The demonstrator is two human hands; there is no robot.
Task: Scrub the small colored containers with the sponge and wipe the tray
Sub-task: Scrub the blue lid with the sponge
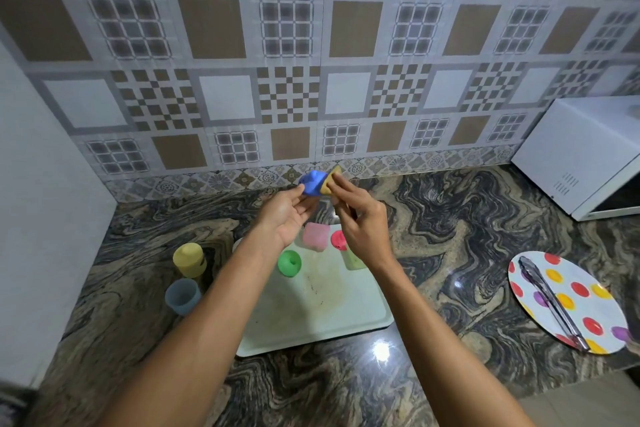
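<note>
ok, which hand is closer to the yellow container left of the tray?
Left. The left hand, holding the blue container, is raised just right of the yellow container; the right hand, pinching the sponge, is farther right, over the tray.

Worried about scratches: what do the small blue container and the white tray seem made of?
The small blue container looks like matte, soft silicone or plastic; it seems dented by the left hand. The white rectangular tray looks like smooth plastic or enamelled metal, faintly glossy, with brownish stains; which is unclear.

Left hand (288,215), right hand (360,222) raised, both pinching.
</note>
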